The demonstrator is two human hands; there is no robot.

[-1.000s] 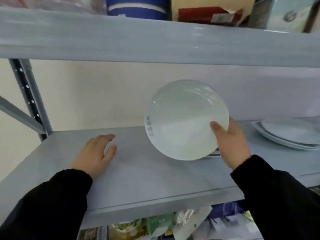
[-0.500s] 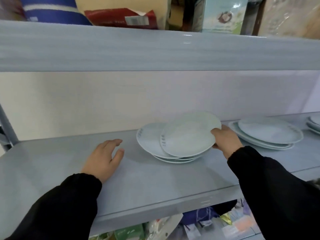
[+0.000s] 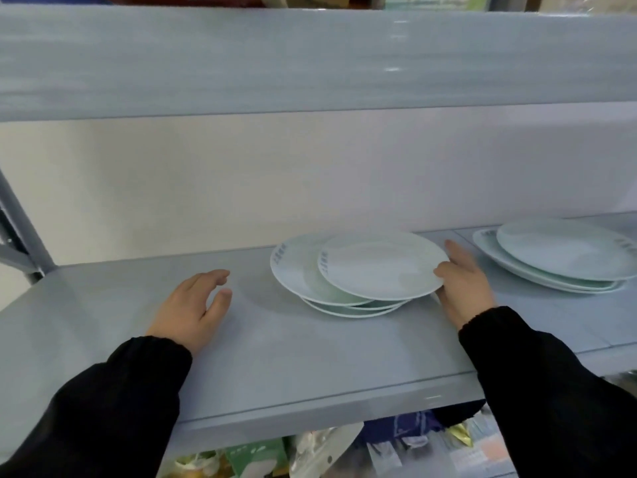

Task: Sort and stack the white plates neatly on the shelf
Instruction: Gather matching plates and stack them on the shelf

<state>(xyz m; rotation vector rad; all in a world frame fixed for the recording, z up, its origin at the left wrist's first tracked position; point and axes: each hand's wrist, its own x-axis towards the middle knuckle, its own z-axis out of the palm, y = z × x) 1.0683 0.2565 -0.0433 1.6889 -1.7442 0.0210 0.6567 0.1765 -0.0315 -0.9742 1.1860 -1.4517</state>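
Reaching in from the near edge on black sleeves, the left hand [image 3: 194, 307] lies palm-down and empty on the grey shelf [image 3: 310, 357] with its fingers loosely spread, well apart from the plates. Further in, the right hand [image 3: 463, 288] pinches the right rim of the top plate [image 3: 381, 265], which sits shifted to the right on an uneven stack of white plates [image 3: 344, 303]. Beyond, at the far right, a second stack of plates [image 3: 558, 258] rests near the pale back wall [image 3: 241, 181].
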